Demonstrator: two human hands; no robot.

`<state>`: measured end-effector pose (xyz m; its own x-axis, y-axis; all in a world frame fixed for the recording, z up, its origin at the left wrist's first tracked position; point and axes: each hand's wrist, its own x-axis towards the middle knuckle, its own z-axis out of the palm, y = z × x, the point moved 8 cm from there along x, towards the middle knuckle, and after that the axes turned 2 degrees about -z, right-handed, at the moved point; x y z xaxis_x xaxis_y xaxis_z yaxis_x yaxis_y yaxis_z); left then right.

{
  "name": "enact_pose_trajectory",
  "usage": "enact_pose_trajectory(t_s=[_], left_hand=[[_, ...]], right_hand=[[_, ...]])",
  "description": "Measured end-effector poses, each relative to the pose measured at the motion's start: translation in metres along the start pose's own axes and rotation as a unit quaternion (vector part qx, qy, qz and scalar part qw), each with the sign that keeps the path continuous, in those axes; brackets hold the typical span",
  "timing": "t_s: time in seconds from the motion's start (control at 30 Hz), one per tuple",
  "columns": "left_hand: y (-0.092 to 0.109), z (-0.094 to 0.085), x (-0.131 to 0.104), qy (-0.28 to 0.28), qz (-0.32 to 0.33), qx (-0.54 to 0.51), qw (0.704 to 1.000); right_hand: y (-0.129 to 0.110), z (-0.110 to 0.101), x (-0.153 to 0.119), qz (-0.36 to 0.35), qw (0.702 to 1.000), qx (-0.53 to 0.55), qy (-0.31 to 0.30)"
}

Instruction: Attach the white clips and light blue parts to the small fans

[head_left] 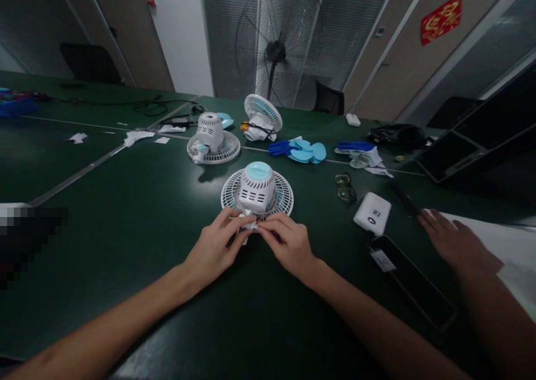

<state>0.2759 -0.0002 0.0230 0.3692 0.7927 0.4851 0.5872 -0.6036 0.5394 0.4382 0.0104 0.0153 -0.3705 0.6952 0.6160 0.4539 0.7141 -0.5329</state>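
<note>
In front of me a small white fan lies face down on its round grille, its motor housing and light-blue cap facing up. At its near edge my left hand pinches a small white part that looks like the fan's clip or neck. My right hand has its fingertips pinched at the right side of the same part. Both hands are closed, and the fingers cover much of what they grip. A thin piece sticks out below the fingertips.
Behind stand two more fans. Light-blue fan blades, blue-and-white gloves, glasses, a white power bank and a black phone-like slab lie on the green table. Another person's hand rests at right.
</note>
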Motion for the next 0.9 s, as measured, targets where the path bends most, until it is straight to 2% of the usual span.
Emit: enact_pose_trajectory(t_s=[0.07,0.1,0.2,0.23,0.27,0.3,0.33,0.37,0.43,0.47,0.5,0.53,0.6,0.8,0.9], left_hand=[[-0.001,0.001,-0.001,-0.004,-0.005,0.003,1.000],[-0.001,0.001,-0.001,-0.008,-0.007,0.004,1.000],[-0.003,0.003,-0.001,-0.016,-0.008,0.006,1.000],[-0.003,0.003,-0.001,-0.016,-0.007,0.006,1.000],[-0.003,0.003,-0.001,-0.016,-0.006,0.006,1.000],[-0.004,0.004,-0.001,-0.017,-0.007,0.005,1.000],[-0.004,0.004,-0.001,-0.019,-0.008,0.005,1.000],[-0.004,0.004,-0.001,-0.020,-0.009,0.004,1.000],[-0.004,0.004,-0.001,-0.020,-0.008,0.003,1.000],[-0.004,0.004,-0.001,-0.019,-0.007,0.002,1.000],[-0.004,0.003,-0.001,-0.015,-0.005,0.001,1.000],[-0.004,0.003,-0.001,-0.011,-0.004,-0.001,1.000],[-0.004,0.003,-0.002,-0.009,-0.002,-0.005,1.000],[-0.004,0.004,-0.003,-0.011,-0.004,-0.003,1.000],[-0.004,0.004,-0.002,-0.009,-0.001,-0.005,1.000]], right_hand=[[0.014,0.006,0.001,0.127,0.983,0.129,-0.001],[0.022,0.013,-0.001,0.206,0.958,0.202,-0.008],[0.031,0.038,-0.016,0.409,0.822,0.392,-0.054],[0.030,0.043,-0.020,0.446,0.785,0.425,-0.067],[0.028,0.045,-0.022,0.464,0.767,0.436,-0.076],[0.028,0.044,-0.022,0.465,0.774,0.423,-0.076],[0.029,0.038,-0.020,0.444,0.806,0.387,-0.066],[0.029,0.028,-0.015,0.399,0.855,0.326,-0.048],[0.019,0.005,-0.003,0.241,0.957,0.161,-0.013],[0.009,-0.002,0.000,0.141,0.987,0.073,-0.005],[-0.002,-0.003,0.001,0.046,0.999,0.004,-0.023],[-0.010,-0.002,-0.002,-0.032,0.998,-0.042,-0.042],[-0.013,-0.002,-0.006,-0.097,0.989,-0.101,-0.051],[-0.003,-0.005,-0.004,-0.070,0.987,-0.139,-0.031],[-0.003,-0.003,-0.005,-0.089,0.985,-0.144,-0.029]])
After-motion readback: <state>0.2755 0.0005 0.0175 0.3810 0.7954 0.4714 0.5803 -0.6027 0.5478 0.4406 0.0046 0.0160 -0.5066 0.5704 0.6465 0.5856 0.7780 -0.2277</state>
